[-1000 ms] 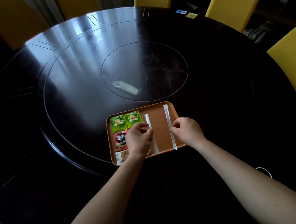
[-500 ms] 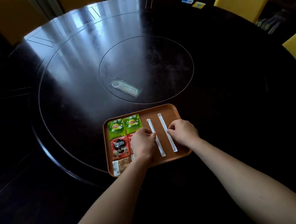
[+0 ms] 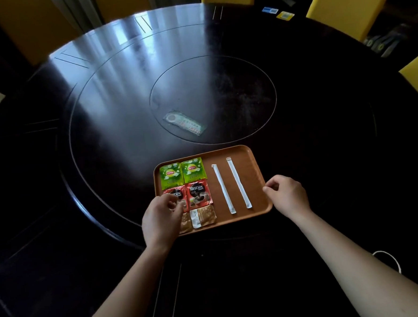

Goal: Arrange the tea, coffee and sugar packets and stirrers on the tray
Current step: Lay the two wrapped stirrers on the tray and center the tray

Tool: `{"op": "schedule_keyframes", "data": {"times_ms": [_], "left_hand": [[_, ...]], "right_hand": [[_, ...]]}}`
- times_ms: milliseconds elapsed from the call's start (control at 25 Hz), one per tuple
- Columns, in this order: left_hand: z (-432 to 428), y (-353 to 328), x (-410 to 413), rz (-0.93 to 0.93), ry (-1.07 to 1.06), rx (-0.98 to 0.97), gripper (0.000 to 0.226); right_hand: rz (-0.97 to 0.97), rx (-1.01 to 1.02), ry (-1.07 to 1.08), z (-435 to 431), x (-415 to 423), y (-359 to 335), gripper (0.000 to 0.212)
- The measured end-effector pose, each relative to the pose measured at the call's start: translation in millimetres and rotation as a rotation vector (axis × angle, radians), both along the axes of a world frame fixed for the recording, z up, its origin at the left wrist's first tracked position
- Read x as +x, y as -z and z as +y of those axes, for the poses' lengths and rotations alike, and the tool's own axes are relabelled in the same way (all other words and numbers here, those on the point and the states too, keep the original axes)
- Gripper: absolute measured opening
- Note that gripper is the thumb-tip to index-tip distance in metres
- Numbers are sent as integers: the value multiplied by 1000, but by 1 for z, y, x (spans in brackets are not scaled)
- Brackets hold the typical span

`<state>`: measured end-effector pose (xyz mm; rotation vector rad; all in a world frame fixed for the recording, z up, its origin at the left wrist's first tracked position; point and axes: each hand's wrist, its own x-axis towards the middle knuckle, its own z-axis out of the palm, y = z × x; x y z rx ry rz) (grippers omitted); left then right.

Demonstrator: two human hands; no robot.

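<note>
An orange-brown tray [image 3: 254,170] lies on the near part of the dark round table. On its left half sit two green tea packets [image 3: 182,173], two red coffee packets [image 3: 199,195] and brown sugar packets [image 3: 204,216], in rows. Two white wrapped stirrers [image 3: 238,182] lie side by side on the right half, with nothing touching them. My left hand [image 3: 161,218] hovers over the tray's near left corner with curled fingers, covering part of the left coffee and sugar packets. My right hand [image 3: 287,194] is loosely curled at the tray's right rim, holding nothing.
A clear flat packet [image 3: 185,123] lies on the table's round centre inset. Yellow chairs [image 3: 348,5] stand around the far side. Two small cards [image 3: 277,12] lie at the far edge. A white cord [image 3: 387,257] shows by my right forearm.
Both hands let go of the stirrers and moved apart, the left to the tray's near left corner, the right to its right rim. The stirrers now lie parallel.
</note>
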<state>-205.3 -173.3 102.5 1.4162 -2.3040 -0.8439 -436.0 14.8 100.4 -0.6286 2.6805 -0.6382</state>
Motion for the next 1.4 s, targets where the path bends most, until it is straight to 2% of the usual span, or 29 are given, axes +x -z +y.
{"op": "schedule_keyframes", "data": {"times_ms": [240,480,840,1400], "left_hand": [[-16,5,32,-66,-100,-1,18],[-16,11,40,-74,-188,162,34],[-24,9,36,-63,-179,263,8],[-29,9,32,-28,-153,194,13]], "right_hand": [[13,33,22,5,8,1,11],[39,41,37,-1,5,8,16],[22,65,66,-7,-4,21,17],[52,19,64,-8,-2,15,17]]}}
